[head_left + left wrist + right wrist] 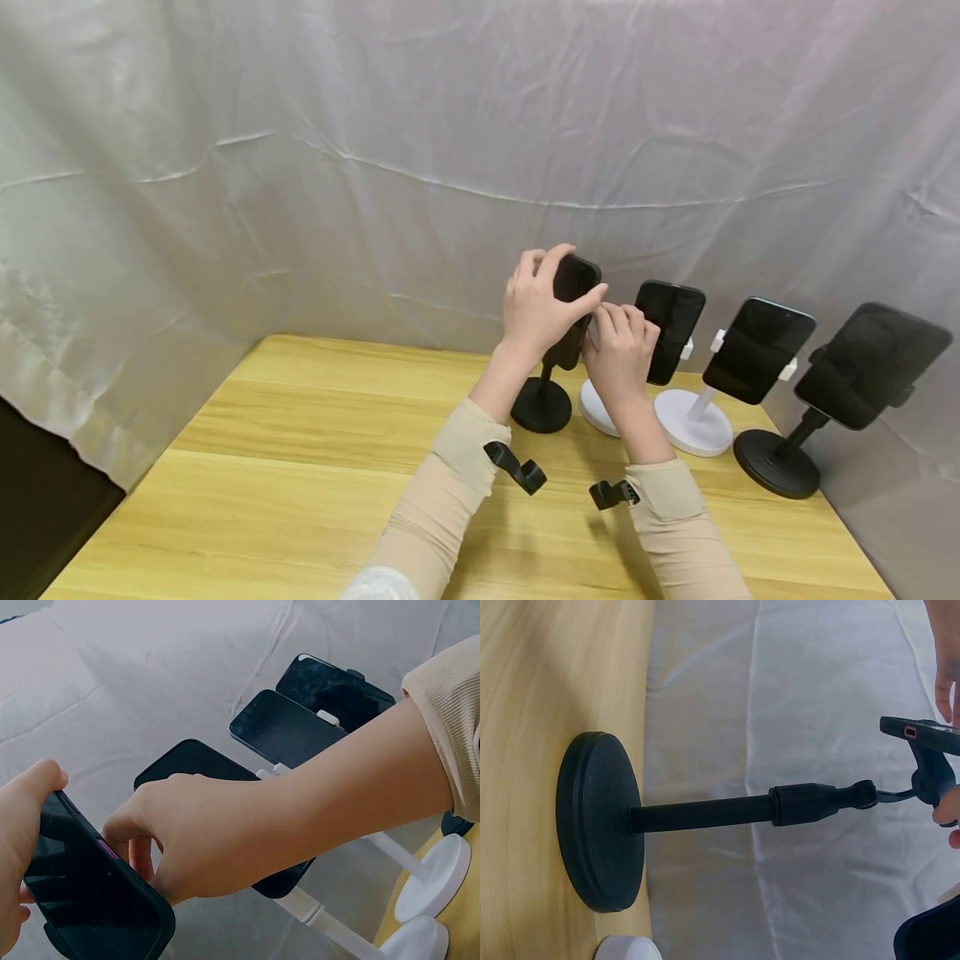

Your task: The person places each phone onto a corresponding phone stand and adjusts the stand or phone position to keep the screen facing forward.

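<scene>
A dark smartphone (576,277) sits upright in the black phone stand (542,408) at the left end of the row. My left hand (534,307) grips this phone, its thumb along the right edge and its fingers over the top and far side. Close against the phone's right side is my right hand (621,346), fingers curled. In the right wrist view, fingertips (949,810) of that hand pinch the black clamp (930,776) behind the phone. The left wrist view shows the phone's screen (97,892) and the right hand reaching behind its edge.
To the right stand two white phone stands (693,423) and another black one (778,462), each holding a dark phone (759,350). They stand close together on the wooden table (315,467). A grey curtain (420,108) hangs right behind the table's back edge.
</scene>
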Motion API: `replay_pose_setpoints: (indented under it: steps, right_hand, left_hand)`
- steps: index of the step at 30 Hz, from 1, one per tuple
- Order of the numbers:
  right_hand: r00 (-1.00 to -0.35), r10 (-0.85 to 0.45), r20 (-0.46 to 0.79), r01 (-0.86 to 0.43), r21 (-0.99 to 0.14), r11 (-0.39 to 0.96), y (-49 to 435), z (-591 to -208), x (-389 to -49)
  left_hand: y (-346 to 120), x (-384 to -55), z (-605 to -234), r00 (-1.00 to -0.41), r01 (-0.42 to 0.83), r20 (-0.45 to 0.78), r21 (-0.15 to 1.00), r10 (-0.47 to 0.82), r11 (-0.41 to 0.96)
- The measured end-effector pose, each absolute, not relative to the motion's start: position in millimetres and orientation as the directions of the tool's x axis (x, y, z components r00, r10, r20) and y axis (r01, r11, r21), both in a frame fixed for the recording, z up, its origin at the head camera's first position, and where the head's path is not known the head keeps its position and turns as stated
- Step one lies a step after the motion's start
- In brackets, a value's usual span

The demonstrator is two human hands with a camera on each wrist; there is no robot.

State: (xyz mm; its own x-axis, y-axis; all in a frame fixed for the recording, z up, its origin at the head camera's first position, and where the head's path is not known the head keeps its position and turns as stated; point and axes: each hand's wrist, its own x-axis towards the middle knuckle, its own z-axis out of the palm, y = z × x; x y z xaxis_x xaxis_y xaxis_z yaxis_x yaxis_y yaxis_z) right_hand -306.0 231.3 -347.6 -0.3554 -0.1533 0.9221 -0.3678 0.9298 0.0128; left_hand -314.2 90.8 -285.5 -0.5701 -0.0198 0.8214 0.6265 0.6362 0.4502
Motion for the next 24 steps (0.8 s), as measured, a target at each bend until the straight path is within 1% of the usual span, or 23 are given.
replay_pose_setpoints:
  steps: [4,10,13,18,24]
  right_hand:
    - [-0.349,-0.155,0.924,-0.363,0.019,0.932,230.3,-347.4,-306.3]
    - [-0.347,-0.161,0.924,-0.367,0.024,0.930,230.5,-345.9,-304.5]
    - [-0.341,-0.179,0.923,-0.365,0.046,0.930,232.2,-344.1,-304.4]
    - [-0.303,-0.261,0.917,-0.359,0.144,0.922,237.9,-338.6,-306.1]
    - [-0.249,-0.390,0.886,-0.333,0.300,0.894,243.9,-330.2,-308.4]
  left_hand:
    - [91.4,-317.1,-285.8,-0.563,0.624,0.826,0.445,-0.025,0.642]
    - [92.0,-320.3,-286.2,-0.591,0.625,0.806,0.475,-0.022,0.620]
    - [92.2,-321.4,-286.5,-0.605,0.626,0.796,0.494,-0.023,0.604]
    - [93.0,-323.1,-286.3,-0.623,0.619,0.782,0.514,-0.028,0.595]
    - [95.3,-324.0,-287.4,-0.608,0.615,0.793,0.505,-0.044,0.606]
